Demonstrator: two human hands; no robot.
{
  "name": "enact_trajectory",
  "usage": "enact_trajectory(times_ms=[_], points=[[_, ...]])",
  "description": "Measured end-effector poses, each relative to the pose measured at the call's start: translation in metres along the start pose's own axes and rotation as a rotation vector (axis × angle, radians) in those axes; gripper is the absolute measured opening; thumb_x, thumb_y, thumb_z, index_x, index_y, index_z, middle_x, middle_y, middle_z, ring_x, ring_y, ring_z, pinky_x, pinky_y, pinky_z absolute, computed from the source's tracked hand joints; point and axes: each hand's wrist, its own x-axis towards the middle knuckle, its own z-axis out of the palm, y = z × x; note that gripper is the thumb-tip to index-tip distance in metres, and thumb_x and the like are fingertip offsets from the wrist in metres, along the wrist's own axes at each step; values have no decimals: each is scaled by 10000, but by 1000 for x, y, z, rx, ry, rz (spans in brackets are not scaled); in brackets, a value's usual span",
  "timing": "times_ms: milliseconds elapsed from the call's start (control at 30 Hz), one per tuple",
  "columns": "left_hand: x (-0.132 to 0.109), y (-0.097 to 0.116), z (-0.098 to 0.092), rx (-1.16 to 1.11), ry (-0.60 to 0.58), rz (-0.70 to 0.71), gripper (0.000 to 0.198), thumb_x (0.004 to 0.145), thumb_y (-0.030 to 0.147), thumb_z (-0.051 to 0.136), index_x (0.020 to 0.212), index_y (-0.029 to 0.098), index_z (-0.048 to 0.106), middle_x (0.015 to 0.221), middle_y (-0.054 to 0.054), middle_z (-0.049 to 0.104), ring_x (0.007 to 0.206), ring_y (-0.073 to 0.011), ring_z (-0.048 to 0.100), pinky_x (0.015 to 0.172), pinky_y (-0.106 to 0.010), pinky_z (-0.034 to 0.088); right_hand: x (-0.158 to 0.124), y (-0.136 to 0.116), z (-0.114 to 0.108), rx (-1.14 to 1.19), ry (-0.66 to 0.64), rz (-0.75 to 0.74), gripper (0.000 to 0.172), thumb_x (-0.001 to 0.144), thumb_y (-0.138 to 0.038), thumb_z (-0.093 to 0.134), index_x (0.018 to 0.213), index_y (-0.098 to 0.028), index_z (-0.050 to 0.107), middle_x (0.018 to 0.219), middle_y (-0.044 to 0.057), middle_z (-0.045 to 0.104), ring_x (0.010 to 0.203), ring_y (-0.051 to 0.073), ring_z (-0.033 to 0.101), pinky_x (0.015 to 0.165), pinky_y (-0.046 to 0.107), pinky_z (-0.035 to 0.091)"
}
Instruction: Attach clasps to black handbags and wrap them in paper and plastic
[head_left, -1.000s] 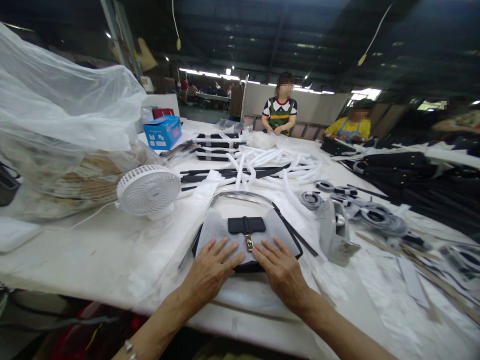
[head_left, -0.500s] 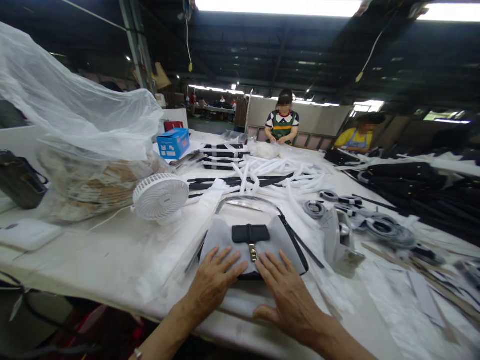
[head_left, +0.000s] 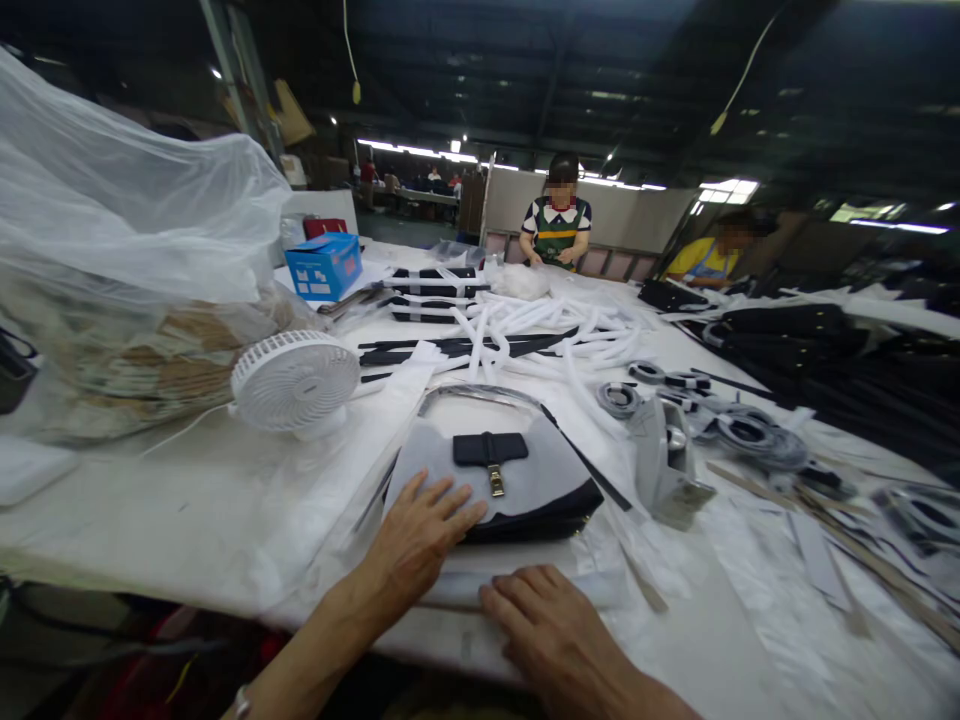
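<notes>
A black handbag [head_left: 570, 510] lies flat on the table before me, its front covered by a pale grey protective sheet [head_left: 427, 455]. Its dark flap tab [head_left: 489, 449] and gold clasp [head_left: 496, 481] show through an opening in the sheet. The wrapped handle [head_left: 480, 393] arches away from me. My left hand [head_left: 424, 530] rests open on the bag's lower left, fingers spread. Nearer the table edge, my right hand [head_left: 559, 625] is off the bag, its fingers bent over a pale rolled sheet [head_left: 604, 588]; the fingertips and thumb are partly hidden.
A white fan [head_left: 296, 382] and a plastic-covered pile [head_left: 172, 350] stand on the left, with a blue box [head_left: 324, 267] behind. A tape dispenser [head_left: 664, 460] and wrapped coils [head_left: 750, 435] lie right. White strips [head_left: 570, 320] spread beyond the bag. A co-worker [head_left: 556, 225] stands opposite.
My right hand has come off the bag and moved down towards me onto the pale roll, its fingers now bent. My left hand stays on the bag. The view has shifted slightly.
</notes>
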Motion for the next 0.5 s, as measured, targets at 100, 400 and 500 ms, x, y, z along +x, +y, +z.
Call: enact_trajectory(times_ms=[100,400,500], points=[[5,2,-6,-31,-37,8,543,847,38,497,1320,301,525,1289,-38,611,1231,-248,518,1109,-512,301,-8,5,13,1,-29,91,260,851,-86,581,1087,-196,582,955,36,647,828,201,559,733,307,443],[9,4,-4,-145,-62,18,645,734,-54,398,1309,209,527,1372,-44,566,1274,-216,504,1089,-430,376,-3,8,10,23,15,66,248,935,-95,490,1157,-187,551,979,48,633,852,199,544,767,311,428],[14,4,-12,-165,-80,10,593,764,-34,409,1288,213,535,1353,-49,583,1242,-215,534,1067,-426,398,9,14,3,-7,122,32,220,995,-128,383,1079,-165,583,960,65,640,845,194,540,766,322,408]])
